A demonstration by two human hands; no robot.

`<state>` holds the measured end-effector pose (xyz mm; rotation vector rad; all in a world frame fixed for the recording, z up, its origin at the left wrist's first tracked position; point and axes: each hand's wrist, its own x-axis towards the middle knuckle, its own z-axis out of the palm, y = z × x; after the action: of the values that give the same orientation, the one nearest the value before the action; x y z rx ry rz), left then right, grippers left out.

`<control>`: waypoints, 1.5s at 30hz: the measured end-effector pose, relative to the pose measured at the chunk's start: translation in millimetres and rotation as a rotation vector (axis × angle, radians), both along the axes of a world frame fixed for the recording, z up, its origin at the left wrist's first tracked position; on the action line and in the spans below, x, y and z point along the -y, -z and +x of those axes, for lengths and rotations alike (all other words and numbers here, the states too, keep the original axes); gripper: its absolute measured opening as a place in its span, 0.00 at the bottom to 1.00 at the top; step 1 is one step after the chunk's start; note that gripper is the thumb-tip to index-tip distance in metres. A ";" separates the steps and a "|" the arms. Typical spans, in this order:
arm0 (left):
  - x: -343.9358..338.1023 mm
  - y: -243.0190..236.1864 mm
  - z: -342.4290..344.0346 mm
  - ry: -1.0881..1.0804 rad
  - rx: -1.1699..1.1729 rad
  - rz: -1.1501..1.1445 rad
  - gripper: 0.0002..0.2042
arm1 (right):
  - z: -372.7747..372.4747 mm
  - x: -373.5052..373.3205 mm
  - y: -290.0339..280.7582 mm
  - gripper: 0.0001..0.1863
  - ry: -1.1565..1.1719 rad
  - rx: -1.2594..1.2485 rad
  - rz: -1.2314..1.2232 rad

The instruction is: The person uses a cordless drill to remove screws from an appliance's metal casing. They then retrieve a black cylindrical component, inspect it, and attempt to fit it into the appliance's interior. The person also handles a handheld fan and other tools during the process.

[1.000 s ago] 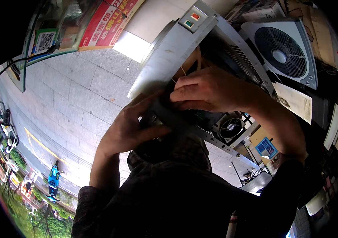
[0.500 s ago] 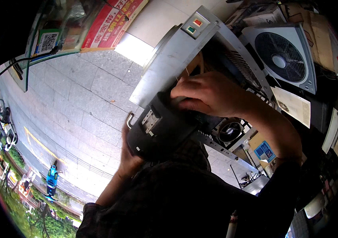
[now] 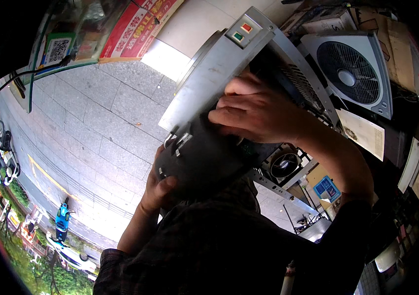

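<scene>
A black rounded housing (image 3: 204, 162) with a small metal bracket (image 3: 183, 142) on its side is held close to my body, tilted. My left hand (image 3: 157, 189) grips its lower left side, with the thumb on the black surface and the other fingers mostly hidden. At the upper rim is my right hand (image 3: 258, 110), its fingers curled at the housing's opening. What those fingertips pinch is hidden. Just beyond the housing stands a grey metal machine (image 3: 204, 81), with a red button (image 3: 246, 28) and a green button (image 3: 238, 37) on its end.
To the right, a box fan (image 3: 349, 73) leans among cardboard (image 3: 391, 49) and clutter. Below my right arm are a metal frame (image 3: 288, 194) and a small round fan (image 3: 284, 163). A glass counter (image 3: 84, 54) stands at upper left. Paving (image 3: 101, 118) leads to a street with a blue scooter (image 3: 62, 219).
The black housing has turned and tilted, and its bracket is seen more edge-on. My left thumb now shows on its side. My right hand has shifted slightly, its fingers more curled at the rim.
</scene>
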<state>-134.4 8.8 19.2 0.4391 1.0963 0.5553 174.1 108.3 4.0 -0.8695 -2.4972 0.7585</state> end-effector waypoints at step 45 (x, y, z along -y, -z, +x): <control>11.9 -7.3 15.6 0.023 -0.175 0.366 0.54 | 1.0 -16.2 -26.0 0.11 -0.010 0.031 -0.562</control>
<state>-118.8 -3.1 26.4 0.8303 1.1565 0.7101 175.1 124.6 30.0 -1.0477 -2.3399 1.5001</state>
